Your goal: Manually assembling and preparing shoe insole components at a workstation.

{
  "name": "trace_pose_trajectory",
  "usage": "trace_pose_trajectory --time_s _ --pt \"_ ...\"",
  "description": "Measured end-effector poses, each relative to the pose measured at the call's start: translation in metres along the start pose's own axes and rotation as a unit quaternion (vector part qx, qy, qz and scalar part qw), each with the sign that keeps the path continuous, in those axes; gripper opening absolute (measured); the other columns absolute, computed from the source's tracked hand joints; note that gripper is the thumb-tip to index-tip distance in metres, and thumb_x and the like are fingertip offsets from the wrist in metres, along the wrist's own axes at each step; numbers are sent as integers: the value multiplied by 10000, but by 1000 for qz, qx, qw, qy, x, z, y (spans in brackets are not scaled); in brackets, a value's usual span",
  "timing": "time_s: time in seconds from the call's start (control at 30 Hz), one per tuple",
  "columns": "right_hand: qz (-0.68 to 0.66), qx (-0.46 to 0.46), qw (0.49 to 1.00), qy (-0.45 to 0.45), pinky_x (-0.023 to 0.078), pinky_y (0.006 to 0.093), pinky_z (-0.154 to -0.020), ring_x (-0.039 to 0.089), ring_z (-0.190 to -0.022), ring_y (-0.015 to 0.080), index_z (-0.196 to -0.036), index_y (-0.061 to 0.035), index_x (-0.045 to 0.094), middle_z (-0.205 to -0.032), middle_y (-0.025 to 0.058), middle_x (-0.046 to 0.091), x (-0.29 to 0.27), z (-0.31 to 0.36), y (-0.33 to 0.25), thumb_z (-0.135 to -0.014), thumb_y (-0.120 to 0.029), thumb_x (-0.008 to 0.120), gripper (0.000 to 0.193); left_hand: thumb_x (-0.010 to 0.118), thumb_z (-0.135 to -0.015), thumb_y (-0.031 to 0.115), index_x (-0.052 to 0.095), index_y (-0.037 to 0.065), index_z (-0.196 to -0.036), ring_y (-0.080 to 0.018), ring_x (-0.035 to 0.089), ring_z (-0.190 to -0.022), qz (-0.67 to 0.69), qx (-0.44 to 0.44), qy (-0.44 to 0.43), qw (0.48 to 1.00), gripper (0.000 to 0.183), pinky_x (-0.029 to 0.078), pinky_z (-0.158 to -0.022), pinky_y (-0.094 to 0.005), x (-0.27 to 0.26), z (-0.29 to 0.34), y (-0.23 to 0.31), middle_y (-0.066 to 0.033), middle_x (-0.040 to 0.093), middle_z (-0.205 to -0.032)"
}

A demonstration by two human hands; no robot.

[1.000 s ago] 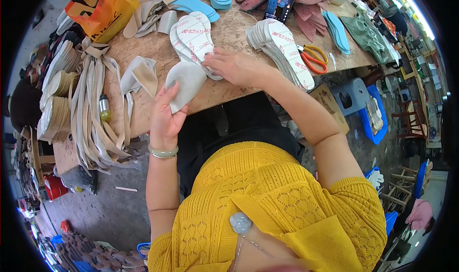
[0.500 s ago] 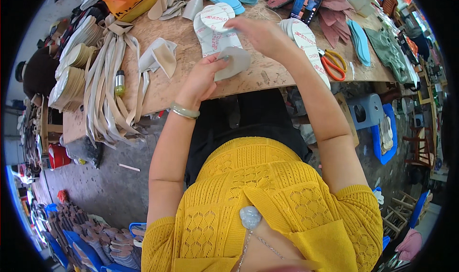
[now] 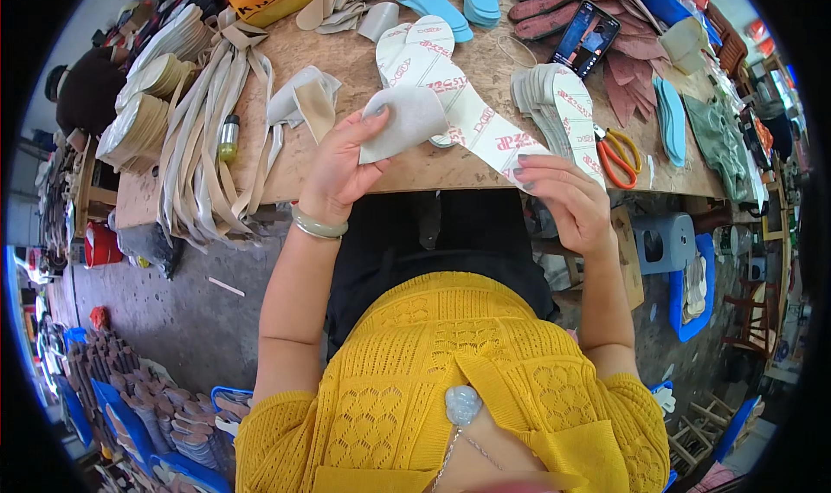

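My left hand [image 3: 344, 160] pinches a thin, light grey sheet piece [image 3: 409, 125] with a curved edge, thumb on top, just above the table's front edge. To its right, my right hand [image 3: 571, 197] is closed on the near end of a white insole [image 3: 486, 128] with red print. That insole slants up and away to the left, and the grey piece lies close to it or against it; I cannot tell whether they touch. Behind it, more white printed insoles [image 3: 392, 50] rest on the table, partly covered.
On the wooden table [image 3: 286, 168] lie a stack of insoles [image 3: 571, 112], orange-handled scissors [image 3: 620, 160], a phone [image 3: 589, 36], blue insoles [image 3: 669, 121] and reddish-brown cut pieces [image 3: 630, 82]. Long beige strips [image 3: 208, 138] hang over the left edge beside a small bottle [image 3: 228, 138].
My right hand has come from the far insoles toward me and right, drawing one printed insole along. My left hand still holds the grey piece, now turned. The whole view has shifted slightly.
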State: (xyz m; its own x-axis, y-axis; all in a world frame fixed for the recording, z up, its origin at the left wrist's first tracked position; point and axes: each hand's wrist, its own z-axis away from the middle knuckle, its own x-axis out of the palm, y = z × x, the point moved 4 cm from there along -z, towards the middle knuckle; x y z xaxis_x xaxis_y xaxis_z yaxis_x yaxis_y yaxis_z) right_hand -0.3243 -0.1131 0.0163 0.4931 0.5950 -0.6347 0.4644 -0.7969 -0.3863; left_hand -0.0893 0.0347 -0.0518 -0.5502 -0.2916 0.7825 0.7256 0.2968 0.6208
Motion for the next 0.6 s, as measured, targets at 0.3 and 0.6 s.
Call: trace_pose_trajectory --time_s 0.3,0.6 --pt "79 319 944 -24 462 413 -856 560 -1011 354 -1340 -108 456 -1151 159 550 31 -33 25 -735 -151 725 664 576 -928 131 560 16 -1187 -142 641 -954 -49 -37 -16 998 284 525 -797 -259 33 -6 -19 -49 649 -1045" --pt "54 203 969 134 475 314 -667 556 -784 248 -1235 -54 584 -968 144 571 38 -11 -20 -636 -59 771 627 495 -961 114 396 28 -1370 -213 530 -1193 -8 97 -24 995 430 448 -1001 -365 55 0 -36 -101 532 -1293"
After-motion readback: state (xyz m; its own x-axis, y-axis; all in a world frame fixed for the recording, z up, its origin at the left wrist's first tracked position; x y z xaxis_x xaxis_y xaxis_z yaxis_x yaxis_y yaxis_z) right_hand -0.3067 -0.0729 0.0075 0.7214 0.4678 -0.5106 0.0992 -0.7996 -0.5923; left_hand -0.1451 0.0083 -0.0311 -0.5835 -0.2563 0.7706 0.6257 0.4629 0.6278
